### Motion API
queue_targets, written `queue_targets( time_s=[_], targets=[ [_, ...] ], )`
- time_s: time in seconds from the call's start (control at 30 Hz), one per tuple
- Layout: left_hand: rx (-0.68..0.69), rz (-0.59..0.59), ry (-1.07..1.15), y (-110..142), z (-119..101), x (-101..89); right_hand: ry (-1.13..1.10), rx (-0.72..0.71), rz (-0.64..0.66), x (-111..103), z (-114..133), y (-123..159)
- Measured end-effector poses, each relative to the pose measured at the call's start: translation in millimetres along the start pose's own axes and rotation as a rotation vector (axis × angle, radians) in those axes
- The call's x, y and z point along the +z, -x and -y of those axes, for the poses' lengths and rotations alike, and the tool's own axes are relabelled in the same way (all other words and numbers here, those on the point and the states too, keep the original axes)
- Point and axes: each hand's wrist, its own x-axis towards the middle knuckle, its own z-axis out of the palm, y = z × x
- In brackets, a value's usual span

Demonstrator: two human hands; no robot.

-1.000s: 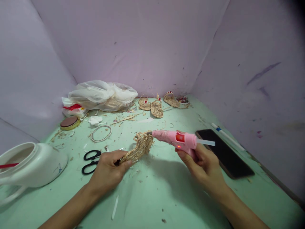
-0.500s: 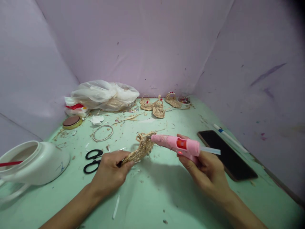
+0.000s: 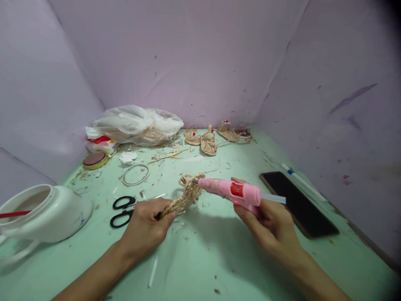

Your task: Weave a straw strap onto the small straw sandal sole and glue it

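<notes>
One white pot (image 3: 67,217) sits well left of the left hand, a red stick (image 3: 14,214) at its mouth. Nearer, a thin ring (image 3: 135,184) lies flat on the pale green counter (image 3: 194,267) beyond that hand, and black-handled scissors (image 3: 128,212) rest just beside the knuckles, probably for easy reach. The left hand (image 3: 148,221) pinches the near end of a curved woven piece (image 3: 184,200) between thumb and fingers; gripping only that end seems to leave the far end exposed to the glue gun. Three small woven slippers (image 3: 208,147) stand farther off, beyond the gap between the hands. Well apart from the left, the right hand (image 3: 271,219) wraps the handle of a pink glue gun (image 3: 225,188), its nozzle aimed leftward at the piece's far end, apparently for precise placing; whether the tip touches, I cannot tell. Right of this hand lie a dark phone (image 3: 302,207) and, past it, a white pen (image 3: 305,184).
</notes>
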Motion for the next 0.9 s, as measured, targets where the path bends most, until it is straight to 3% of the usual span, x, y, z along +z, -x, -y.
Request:
queue_targets(
  time_s=[0.9],
  targets=[
    [-0.039, 0.016, 0.016, -0.5, -0.5, 0.7, -0.101, 0.047, 0.053, 0.1, 4.7, -2.5]
  ],
)
